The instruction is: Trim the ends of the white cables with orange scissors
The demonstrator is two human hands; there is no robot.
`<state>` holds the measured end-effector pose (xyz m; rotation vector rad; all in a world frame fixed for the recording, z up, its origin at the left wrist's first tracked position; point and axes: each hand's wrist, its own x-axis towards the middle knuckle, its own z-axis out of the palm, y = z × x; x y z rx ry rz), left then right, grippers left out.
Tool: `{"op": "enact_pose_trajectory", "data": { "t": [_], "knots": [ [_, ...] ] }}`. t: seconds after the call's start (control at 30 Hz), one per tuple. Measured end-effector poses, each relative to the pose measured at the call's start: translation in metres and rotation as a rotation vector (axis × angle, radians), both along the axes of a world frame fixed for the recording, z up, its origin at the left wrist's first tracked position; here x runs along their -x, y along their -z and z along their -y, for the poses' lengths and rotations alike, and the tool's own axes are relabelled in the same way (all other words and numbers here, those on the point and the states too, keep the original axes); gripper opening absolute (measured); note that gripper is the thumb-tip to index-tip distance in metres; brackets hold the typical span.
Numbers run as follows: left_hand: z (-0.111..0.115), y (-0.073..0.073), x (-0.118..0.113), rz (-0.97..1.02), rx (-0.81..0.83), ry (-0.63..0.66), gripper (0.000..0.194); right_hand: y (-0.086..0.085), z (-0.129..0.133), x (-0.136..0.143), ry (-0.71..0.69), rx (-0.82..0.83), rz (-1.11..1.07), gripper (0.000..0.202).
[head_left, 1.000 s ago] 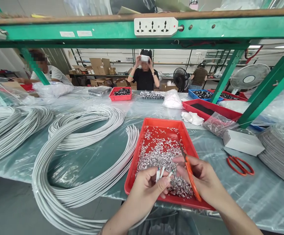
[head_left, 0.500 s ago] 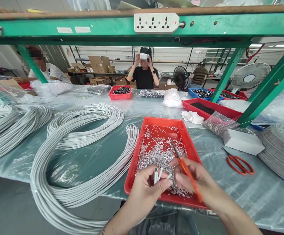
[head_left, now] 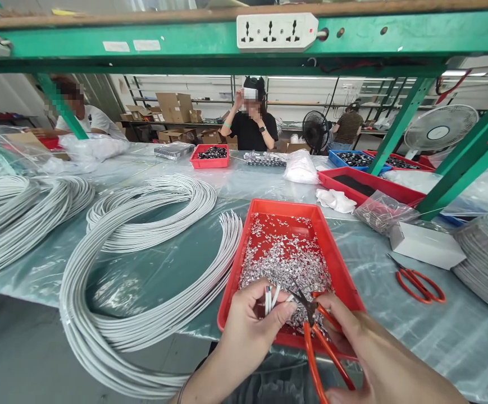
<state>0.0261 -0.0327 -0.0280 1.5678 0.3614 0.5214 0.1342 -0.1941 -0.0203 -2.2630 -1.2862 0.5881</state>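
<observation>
Long bench (head_left: 151,264) under clear plastic, beneath a green frame (head_left: 210,47) with a socket strip (head_left: 276,31). Across the left half, big loops of grey cable (head_left: 113,314), more coils (head_left: 12,213) at far left and a stack (head_left: 486,264) at far right. In front, a red tray (head_left: 336,264) heaped with small silver scraps (head_left: 286,264). Right of the tray, a white box (head_left: 427,246) and spare red scissors (head_left: 420,280) lying flat. Farther back, more red and blue trays, bags, fans, and other people seated at the bench.

Over the tray's near edge, left hand (head_left: 247,325) curled into a loose fist, thumb pressed against forefinger, pinching a cable end (head_left: 271,296) with thin wires fanning upward. Just beside it, right hand (head_left: 353,342) closed around orange-handled scissors (head_left: 311,331), fingers wrapped on the handles. Blades parted a little, tips pointing left and touching or nearly touching the wires; exact contact unclear. Hands close together, not quite touching.
</observation>
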Motion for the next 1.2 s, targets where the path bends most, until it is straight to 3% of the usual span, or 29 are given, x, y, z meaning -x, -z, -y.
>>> {"op": "enact_pose_trajectory", "data": {
  "t": [0.33,0.6,0.7,0.83,0.9,1.07,1.2],
  "knots": [
    [0.001,0.002,0.000,0.036,-0.046,0.005,0.017,-0.011,0.001,0.002,0.034,0.079,-0.056,0.070],
    [-0.002,0.003,-0.001,0.033,-0.053,0.027,0.018,-0.007,0.006,0.001,0.006,0.038,-0.060,0.072],
    [-0.002,0.002,0.000,0.031,0.007,0.050,0.021,-0.005,0.001,0.001,0.019,-0.080,-0.083,0.065],
    [-0.003,0.001,0.003,-0.001,0.141,0.066,0.030,-0.006,-0.003,-0.006,0.168,-0.554,-0.183,0.038],
    [-0.003,0.000,0.003,-0.010,0.213,0.055,0.033,-0.006,-0.002,-0.008,0.169,-0.678,-0.262,0.033],
    [-0.003,-0.004,0.002,0.008,0.294,0.055,0.034,0.003,0.005,0.001,0.087,-0.339,-0.239,0.065],
    [-0.002,-0.003,0.002,-0.013,0.294,0.074,0.034,0.009,0.005,0.003,0.014,-0.163,-0.151,0.072]
  ]
}}
